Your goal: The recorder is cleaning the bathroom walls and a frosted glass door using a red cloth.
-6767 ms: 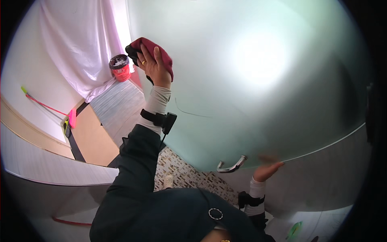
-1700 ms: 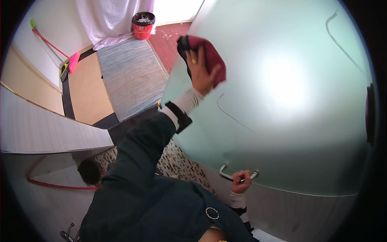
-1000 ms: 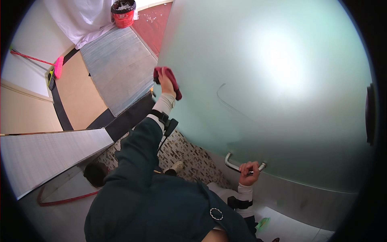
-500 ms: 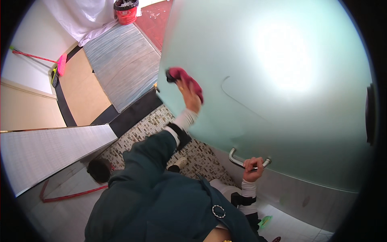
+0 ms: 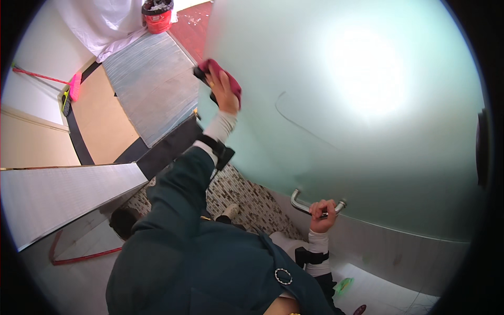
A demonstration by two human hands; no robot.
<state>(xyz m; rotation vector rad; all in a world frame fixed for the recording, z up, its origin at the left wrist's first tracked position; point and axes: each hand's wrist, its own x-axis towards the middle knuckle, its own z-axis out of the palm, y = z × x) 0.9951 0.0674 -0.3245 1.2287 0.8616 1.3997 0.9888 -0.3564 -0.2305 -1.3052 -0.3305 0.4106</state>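
My left hand [image 5: 224,96] presses a dark red cloth [image 5: 231,79] with black parts against the frosted glass door [image 5: 262,144], close to its left edge. The fingers lie stretched over the cloth and hold it to the pane. Lower right, my right hand [image 5: 322,215] is wrapped round the curved metal door handle [image 5: 300,205]. A thin dark curved line runs across the glass between the hands. What the cloth's far side touches is hidden.
A red bin [image 5: 158,21] with a black liner stands at the top left, beside a white curtain [image 5: 107,23]. A grey mat [image 5: 152,86] lies beyond the door's edge. A pink broom [image 5: 75,86] leans at the left wall. Mosaic flooring [image 5: 247,205] runs under me.
My left hand and the cloth have moved up and left along the glass toward the door's edge. My right hand keeps its grip on the handle. The view has shifted slightly.
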